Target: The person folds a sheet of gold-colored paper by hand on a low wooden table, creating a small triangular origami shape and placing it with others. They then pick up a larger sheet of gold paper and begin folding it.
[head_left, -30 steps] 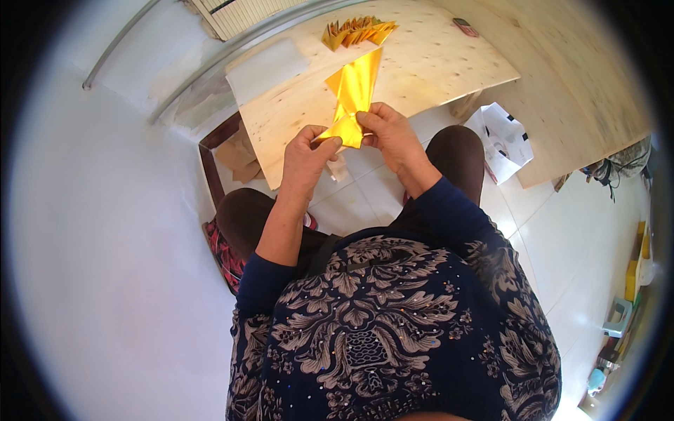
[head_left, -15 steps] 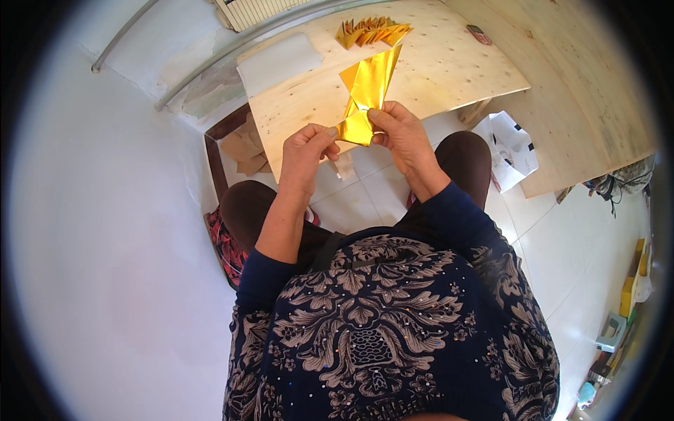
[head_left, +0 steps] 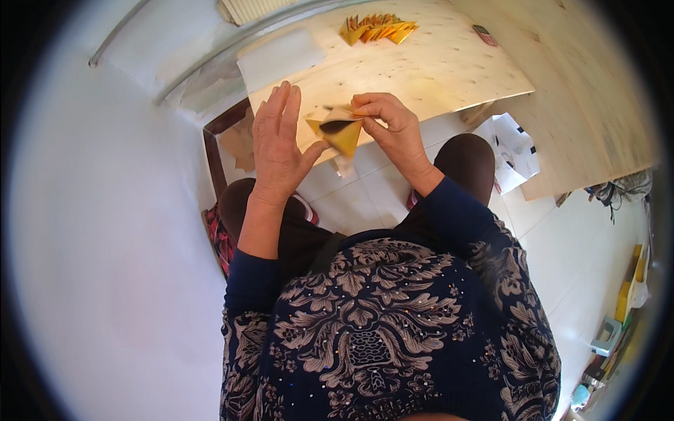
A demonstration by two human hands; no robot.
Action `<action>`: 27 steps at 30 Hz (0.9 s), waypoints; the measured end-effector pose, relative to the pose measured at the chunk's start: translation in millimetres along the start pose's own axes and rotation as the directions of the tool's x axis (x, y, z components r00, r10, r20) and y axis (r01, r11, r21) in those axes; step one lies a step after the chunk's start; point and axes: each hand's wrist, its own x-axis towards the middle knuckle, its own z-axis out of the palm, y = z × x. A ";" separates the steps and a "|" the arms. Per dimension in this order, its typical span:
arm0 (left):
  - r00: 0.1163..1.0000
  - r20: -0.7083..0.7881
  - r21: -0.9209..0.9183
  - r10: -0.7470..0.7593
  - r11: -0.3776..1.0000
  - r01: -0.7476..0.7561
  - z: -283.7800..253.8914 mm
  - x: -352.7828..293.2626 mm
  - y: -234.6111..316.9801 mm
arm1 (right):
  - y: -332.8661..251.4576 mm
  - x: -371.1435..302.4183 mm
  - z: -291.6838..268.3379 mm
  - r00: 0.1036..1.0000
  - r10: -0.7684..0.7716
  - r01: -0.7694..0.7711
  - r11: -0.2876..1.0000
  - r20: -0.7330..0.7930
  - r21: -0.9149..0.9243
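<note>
A folded piece of gold foil paper [head_left: 345,139] is up in front of me, over the table's near edge, with a dark opening in its folds. Thumb and fingers of my right hand [head_left: 394,130] pinch its upper right corner. My left hand [head_left: 279,140] is open beside it, fingers stretched away from me, the thumb close to the paper's lower left side. Whether that thumb touches the paper I cannot tell. Motion blurs the paper slightly. Farther back on the table, several folded gold paper pieces [head_left: 378,29] stand packed in a row.
The pale wooden table [head_left: 435,77] carries a white sheet [head_left: 281,59] at its left and a small red phone-like device [head_left: 484,35] at its far right. A white bag [head_left: 514,151] stands on the tiled floor right of my knee. Brown cardboard [head_left: 239,144] lies under the table's left side.
My left hand has let go of the gold paper and spread open, moving left. The paper, longer and extended upward before, now appears compact and turned, still in my right hand.
</note>
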 end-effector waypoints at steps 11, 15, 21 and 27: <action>0.988 -0.047 0.152 0.148 0.978 -0.139 24.9 -54.5 -75.1 | 65.0 33.4 71.3 0.880 -0.324 0.438 0.838 0.348 -0.325; 0.994 0.098 0.124 0.057 0.990 -0.069 68.4 -76.6 -100.7 | 118.3 33.9 81.6 0.771 -0.252 0.568 0.687 0.584 -0.453; 0.886 0.455 0.035 -0.088 0.996 0.081 93.6 -115.4 -91.7 | 154.2 9.6 79.8 0.665 -0.063 0.569 0.688 0.744 -0.450; 0.844 0.507 0.110 -0.176 0.984 0.139 53.7 -133.2 -89.9 | 138.0 -15.7 99.1 0.826 0.059 0.368 0.697 0.560 -0.616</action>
